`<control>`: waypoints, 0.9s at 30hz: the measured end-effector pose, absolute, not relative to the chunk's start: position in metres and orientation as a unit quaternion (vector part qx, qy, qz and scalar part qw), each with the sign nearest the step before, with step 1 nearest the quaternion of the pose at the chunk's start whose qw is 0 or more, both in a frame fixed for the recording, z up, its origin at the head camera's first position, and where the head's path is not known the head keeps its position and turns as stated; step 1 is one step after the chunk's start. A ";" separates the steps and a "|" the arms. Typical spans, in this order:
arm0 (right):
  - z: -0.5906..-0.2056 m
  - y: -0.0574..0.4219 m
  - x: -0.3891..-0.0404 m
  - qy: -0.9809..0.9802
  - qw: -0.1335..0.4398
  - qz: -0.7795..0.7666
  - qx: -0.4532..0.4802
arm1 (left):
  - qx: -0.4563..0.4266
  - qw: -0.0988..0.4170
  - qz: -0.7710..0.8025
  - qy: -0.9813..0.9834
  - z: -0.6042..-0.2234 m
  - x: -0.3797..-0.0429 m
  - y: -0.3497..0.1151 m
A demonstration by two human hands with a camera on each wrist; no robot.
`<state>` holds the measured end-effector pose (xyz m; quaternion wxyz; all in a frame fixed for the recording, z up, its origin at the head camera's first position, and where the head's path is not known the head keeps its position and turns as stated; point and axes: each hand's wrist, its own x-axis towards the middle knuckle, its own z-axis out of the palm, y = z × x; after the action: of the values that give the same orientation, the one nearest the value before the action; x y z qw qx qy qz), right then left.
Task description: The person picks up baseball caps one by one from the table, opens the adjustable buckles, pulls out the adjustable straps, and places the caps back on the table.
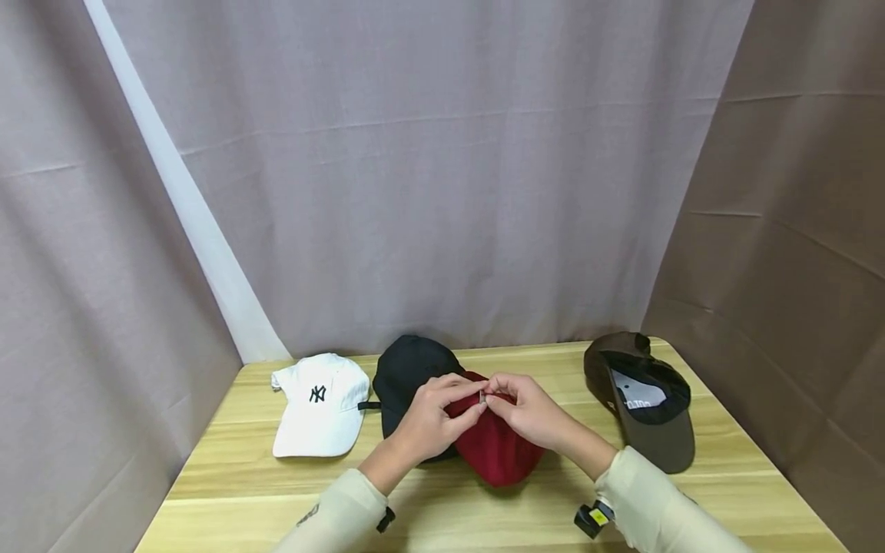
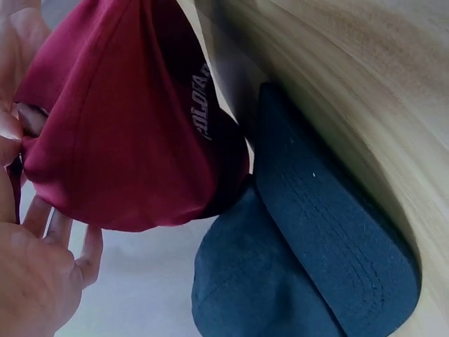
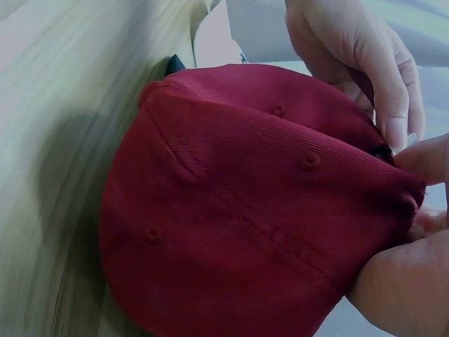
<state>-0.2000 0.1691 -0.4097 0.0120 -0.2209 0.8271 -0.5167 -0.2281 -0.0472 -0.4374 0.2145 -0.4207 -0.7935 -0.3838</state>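
Note:
A dark red baseball cap [image 1: 499,453] is held up by both hands over the front of the table, its crown facing down toward the wearer. My left hand [image 1: 437,411] pinches its back edge, where a small silvery piece [image 1: 482,397] shows between the fingertips. From the other side my right hand [image 1: 528,407] pinches the same edge, thumb and fingers bunching the fabric [image 3: 393,189]. White lettering [image 2: 200,102] runs along the cap's front in the left wrist view. Just behind and left of it is a black cap [image 1: 415,376], partly hidden by the left hand.
A white cap [image 1: 321,407] with a dark emblem lies at the left, a black strap [image 1: 369,405] reaching toward it. At the right a brown cap [image 1: 643,399] lies with its inside showing. Grey curtains [image 1: 449,192] surround the wooden table [image 1: 276,507].

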 end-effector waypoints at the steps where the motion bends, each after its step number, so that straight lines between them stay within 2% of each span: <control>1: -0.410 0.169 -0.199 0.827 0.013 -0.516 -0.221 | -0.420 0.212 -0.385 -0.794 -0.437 -0.228 -0.047; 27: -0.411 0.165 -0.192 0.813 -0.020 -0.551 -0.188 | -0.419 0.167 -0.479 -0.753 -0.437 -0.227 -0.046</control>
<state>-0.1923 0.1649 -0.4112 -0.0199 -0.1876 0.8132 -0.5506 -0.2266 -0.0459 -0.4370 0.1671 -0.4185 -0.7533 -0.4790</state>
